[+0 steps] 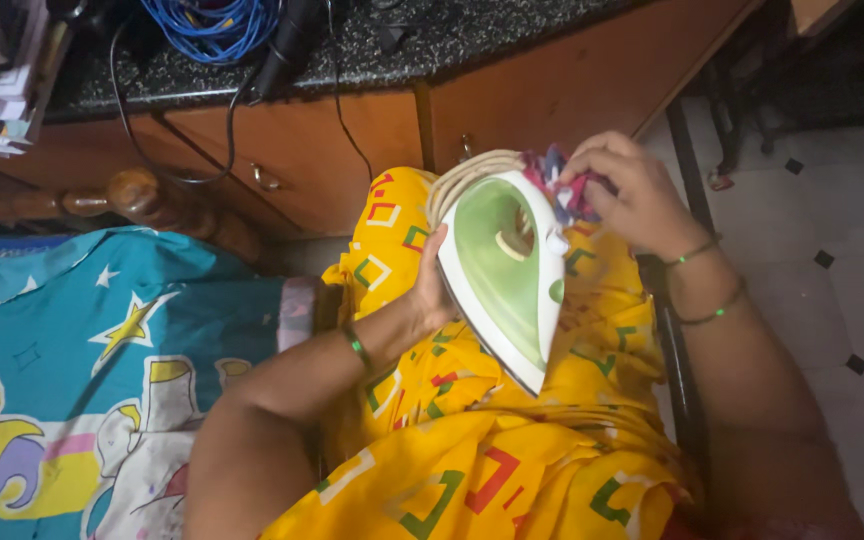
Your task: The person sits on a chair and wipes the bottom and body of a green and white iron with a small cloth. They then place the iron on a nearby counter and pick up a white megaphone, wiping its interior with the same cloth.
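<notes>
Grip: left hand (430, 290) clasps green-white iron (502, 272) from behind, right hand (624, 190) pinches coloured cloth (562, 185) at its top — iron prob. heavy, rigid, slick; best held by body/handle.

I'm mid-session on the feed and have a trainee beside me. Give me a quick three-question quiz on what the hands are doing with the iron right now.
1. True or false: the left hand supports the green-and-white plastic steam iron from its back side.
2. What does the right hand pinch at the iron's upper end? A) a blue cable B) a crumpled red, white and blue cloth C) a book
3. Fill in: the beige cord is ____ around the iron's upper end.

Key:
1. True.
2. B; the coiled blue cable lies on the dark speckled counter, untouched.
3. Wound.
</notes>
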